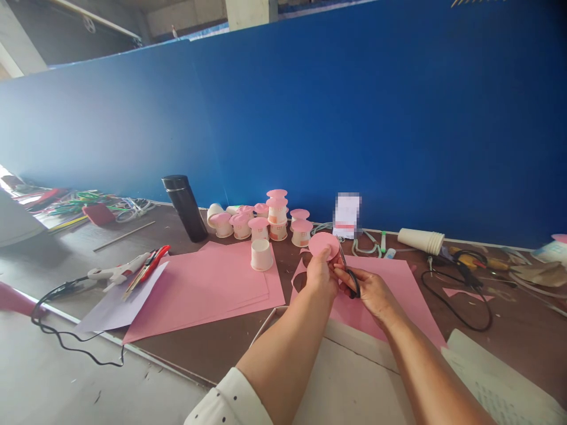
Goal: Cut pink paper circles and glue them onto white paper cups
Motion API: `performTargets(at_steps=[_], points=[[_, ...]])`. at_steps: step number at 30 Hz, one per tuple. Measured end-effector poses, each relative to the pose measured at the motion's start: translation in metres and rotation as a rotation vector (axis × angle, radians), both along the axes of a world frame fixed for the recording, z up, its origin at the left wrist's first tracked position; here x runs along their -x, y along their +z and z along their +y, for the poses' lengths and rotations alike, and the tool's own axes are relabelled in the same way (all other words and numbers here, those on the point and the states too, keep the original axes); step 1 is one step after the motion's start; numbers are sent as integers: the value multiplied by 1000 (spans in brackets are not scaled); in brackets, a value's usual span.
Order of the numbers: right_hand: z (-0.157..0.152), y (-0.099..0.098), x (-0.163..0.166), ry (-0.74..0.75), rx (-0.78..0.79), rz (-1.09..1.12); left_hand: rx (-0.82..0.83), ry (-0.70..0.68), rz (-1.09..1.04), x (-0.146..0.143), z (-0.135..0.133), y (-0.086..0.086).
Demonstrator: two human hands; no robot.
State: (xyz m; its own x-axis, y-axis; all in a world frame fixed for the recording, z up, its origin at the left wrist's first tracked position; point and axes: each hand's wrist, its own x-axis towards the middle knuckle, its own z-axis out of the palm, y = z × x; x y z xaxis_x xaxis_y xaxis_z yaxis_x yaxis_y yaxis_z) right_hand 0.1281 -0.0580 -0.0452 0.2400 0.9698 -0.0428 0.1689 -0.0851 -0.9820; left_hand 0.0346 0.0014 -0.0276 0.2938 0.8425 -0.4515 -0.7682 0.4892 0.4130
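Observation:
Between the fingers of my left hand (322, 270) is a round pink paper disc (321, 244), held up above the table. My right hand (370, 290) grips black-handled scissors (353, 282); their blades reach up along the disc's right edge. Under both hands lies a pink paper sheet (398, 283) with round cut-outs along its left side. To the left, an upside-down white paper cup (261, 256) rests on more pink sheets (199, 283). Behind it stand several small paper cups topped with pink discs (277, 213), some of them stacked.
A black flask (185, 208) stands at the back left. A glue gun (119, 268) and a red cutter (146, 271) lie on lilac paper (128, 304). Nested white cups (420, 241), a black cable (465, 321) and pink scrap (467, 293) lie right. A blue partition (310, 118) closes the back.

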Motion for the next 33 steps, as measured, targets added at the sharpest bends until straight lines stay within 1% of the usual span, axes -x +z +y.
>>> performTargets(at_steps=[5, 11, 15, 21, 28, 33], points=[[1, -2, -1, -10, 14, 8, 1, -7, 9, 0, -1, 1], [0, 0, -1, 4, 2, -13, -10, 7, 8, 0, -4, 5], [-1, 1, 0, -5, 3, -17, 19, -13, 40, 1, -6, 9], [-3, 3, 1, -7, 3, -42, 2, -39, 77, 2, -7, 13], [-2, 3, 1, -19, -2, -45, 19, 0, 39, 0, -6, 11], [-3, 4, 1, -17, -2, -61, 33, -1, 42, 1, -8, 13]])
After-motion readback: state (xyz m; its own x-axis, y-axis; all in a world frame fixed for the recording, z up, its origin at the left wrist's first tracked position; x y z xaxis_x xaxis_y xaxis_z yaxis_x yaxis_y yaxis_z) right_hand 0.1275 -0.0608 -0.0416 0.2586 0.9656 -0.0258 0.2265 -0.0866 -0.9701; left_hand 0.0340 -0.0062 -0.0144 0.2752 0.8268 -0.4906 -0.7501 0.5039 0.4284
